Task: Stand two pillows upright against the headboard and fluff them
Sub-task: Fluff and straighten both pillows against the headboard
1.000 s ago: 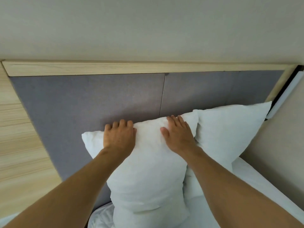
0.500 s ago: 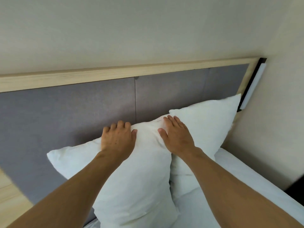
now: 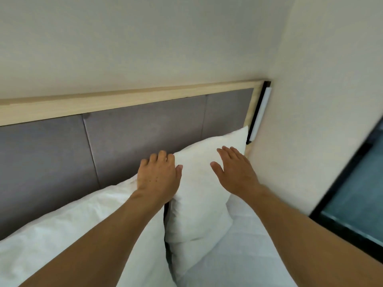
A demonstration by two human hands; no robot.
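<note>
Two pillows lean on the headboard (image 3: 145,129) — left pillow (image 3: 72,220) beside right pillow (image 3: 203,183).

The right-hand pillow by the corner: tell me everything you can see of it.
The right-hand pillow is plain white, soft, lightly creased cloth. It stands upright, leaning on the grey padded headboard, its top corner reaching toward the wooden frame's end. Its lower edge sits on the white bedding. The left hand is at its left edge; the right hand is spread over its upper right.
</note>
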